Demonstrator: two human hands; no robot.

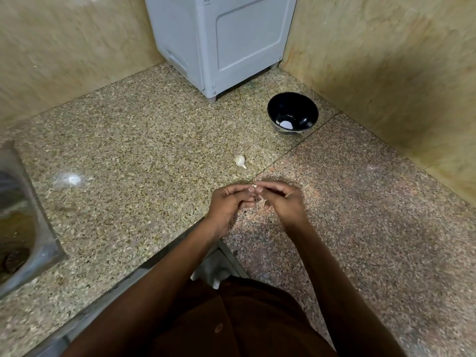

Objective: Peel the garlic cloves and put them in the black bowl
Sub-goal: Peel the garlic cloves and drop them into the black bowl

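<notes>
My left hand point(231, 202) and my right hand point(280, 199) meet fingertip to fingertip above the granite counter. Between them they pinch a small whitish garlic clove point(254, 186); only a sliver of it shows past the fingers. A white garlic piece point(240, 161) with a pointed tail lies on the counter just beyond my hands. The black bowl point(292, 113) stands farther back to the right, near the corner, with a bright reflection at its bottom; I cannot tell whether cloves lie in it.
A grey plastic appliance point(219, 42) stands at the back in the corner. Beige tiled walls point(386, 60) close in the counter on the left and right. A steel sink point(18, 222) is set in the counter at the far left. The counter edge point(164, 251) runs diagonally below my forearms.
</notes>
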